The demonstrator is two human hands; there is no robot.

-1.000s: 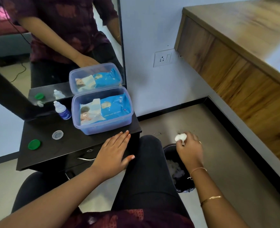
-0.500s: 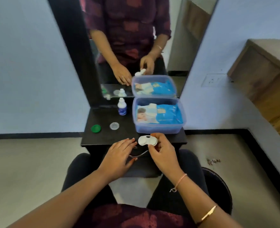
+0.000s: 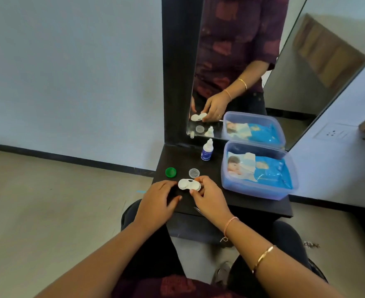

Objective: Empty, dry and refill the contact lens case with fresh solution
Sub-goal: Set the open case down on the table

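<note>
Lens case (image 3: 189,184): white, two round wells, uncapped, pinched in my right hand (image 3: 209,201); my left hand (image 3: 158,203) rests slack. Bottle (image 3: 207,150) label blue, unreadable.

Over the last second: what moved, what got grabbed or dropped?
The right hand swung from low on the person's right, holding something white, back to the table; it now pinches the lens case near the front edge. The left hand, flat on the table before, now lies beside the case's left end. Green cap, clear cap, solution bottle and wipes tub stayed put.
</note>
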